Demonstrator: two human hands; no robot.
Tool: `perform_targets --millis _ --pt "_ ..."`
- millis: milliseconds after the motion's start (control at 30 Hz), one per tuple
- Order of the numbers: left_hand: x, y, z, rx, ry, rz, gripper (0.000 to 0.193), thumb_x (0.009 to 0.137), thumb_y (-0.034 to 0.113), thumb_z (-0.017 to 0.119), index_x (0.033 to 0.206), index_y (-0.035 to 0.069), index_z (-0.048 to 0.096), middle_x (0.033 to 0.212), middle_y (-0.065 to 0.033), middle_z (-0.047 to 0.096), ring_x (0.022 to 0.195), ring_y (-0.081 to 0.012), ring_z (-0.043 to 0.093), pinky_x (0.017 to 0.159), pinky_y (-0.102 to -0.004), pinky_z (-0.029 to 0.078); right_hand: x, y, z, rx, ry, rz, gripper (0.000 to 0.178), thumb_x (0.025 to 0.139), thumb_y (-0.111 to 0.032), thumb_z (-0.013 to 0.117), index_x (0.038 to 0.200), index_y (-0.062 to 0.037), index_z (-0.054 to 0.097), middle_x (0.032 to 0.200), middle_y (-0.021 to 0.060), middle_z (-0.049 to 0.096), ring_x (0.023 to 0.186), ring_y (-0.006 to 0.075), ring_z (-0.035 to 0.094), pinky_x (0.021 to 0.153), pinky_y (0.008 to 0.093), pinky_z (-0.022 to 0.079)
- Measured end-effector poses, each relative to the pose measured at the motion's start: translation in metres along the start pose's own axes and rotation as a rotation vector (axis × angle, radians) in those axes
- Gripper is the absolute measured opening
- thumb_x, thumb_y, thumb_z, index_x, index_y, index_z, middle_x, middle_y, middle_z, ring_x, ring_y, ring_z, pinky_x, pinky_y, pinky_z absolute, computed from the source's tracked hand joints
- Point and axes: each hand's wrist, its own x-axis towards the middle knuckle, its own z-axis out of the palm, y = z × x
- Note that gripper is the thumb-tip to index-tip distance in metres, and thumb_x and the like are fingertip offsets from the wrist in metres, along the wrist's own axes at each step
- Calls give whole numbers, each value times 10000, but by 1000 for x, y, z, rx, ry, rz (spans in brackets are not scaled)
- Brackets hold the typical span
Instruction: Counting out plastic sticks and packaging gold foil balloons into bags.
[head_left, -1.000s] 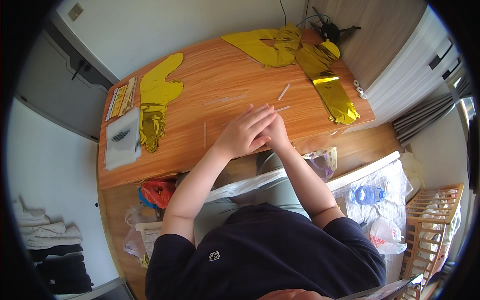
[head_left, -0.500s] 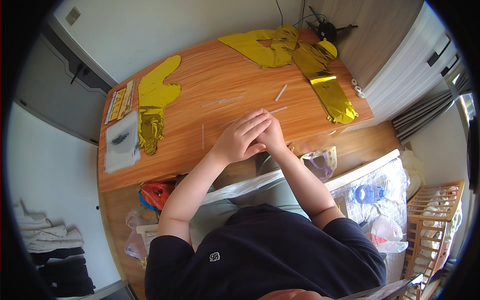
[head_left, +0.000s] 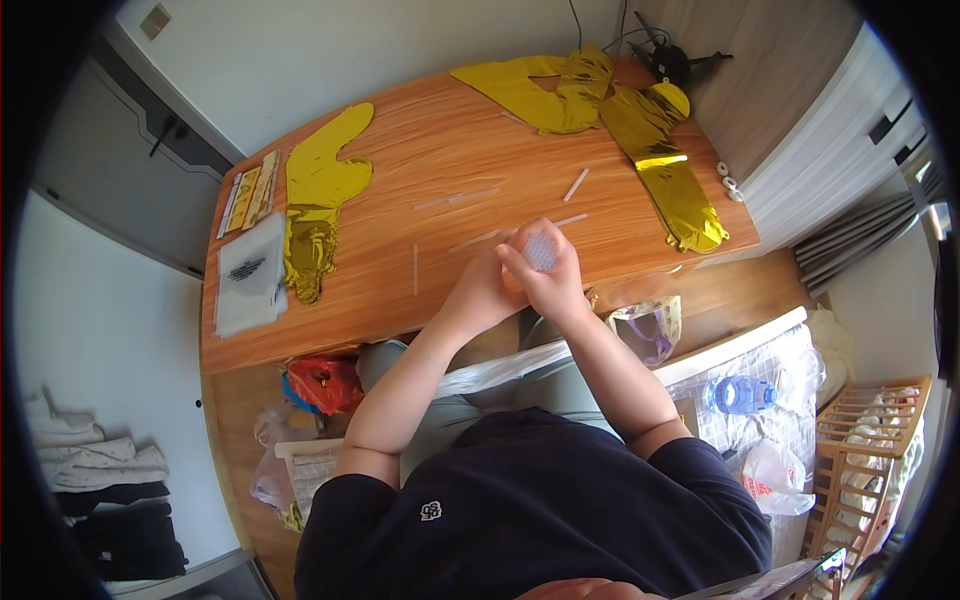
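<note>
Both my hands are closed around a tight bundle of thin clear straws (head_left: 541, 252), whose round ends show like a honeycomb between my fingers. My left hand (head_left: 488, 288) wraps it from the left, and my right hand (head_left: 556, 288) grips it from the right with the thumb across the near side. The lower part of the bundle is hidden by the hands. Around them on the wooden table, several loose clear straws lie scattered, among them one straw (head_left: 576, 184) beyond my right hand and another straw (head_left: 416, 270) to the left of my left hand.
Flat gold foil balloons lie at the left (head_left: 330, 180), far middle (head_left: 540, 100) and right (head_left: 660, 165) of the table (head_left: 400, 320). Clear plastic bags (head_left: 250, 280) and printed packets (head_left: 250, 195) sit at the left edge. White rolls (head_left: 732, 183) are at the right edge.
My left fingers, which lay flat across the top of my right hand, have drawn back and curled. The straw bundle's ends now show. The view has shifted slightly.
</note>
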Motion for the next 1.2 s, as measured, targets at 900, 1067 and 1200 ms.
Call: perform_targets --millis 900,1067,1200 --pt "-27 26 -15 -185 -157 122 420 800 153 773 1175 104 590 1146 -86 642 1105 -222 616 908 -359 515 -10 -75 -12 -77 -403 -89 165 836 -95 752 808 -103 590 815 21 691 1071 245 690 1179 560 230" --pt "-10 13 -30 -103 -229 3 594 815 145 792 1328 67 503 1188 -93 616 1103 -213 608 916 -371 519 0 -28 -15 5 -252 58 149 844 -55 731 843 -85 586 796 6 660 843 135 674 1064 410 418" --pt "-9 -16 -34 -126 -5 -29 937 837 282 815 1552 61 250 1409 -137 483 1227 -266 548 1010 -406 476 9 22 -14 43 -137 163 183 838 -138 740 861 -52 580 742 11 576 701 93 529 649 283 465"
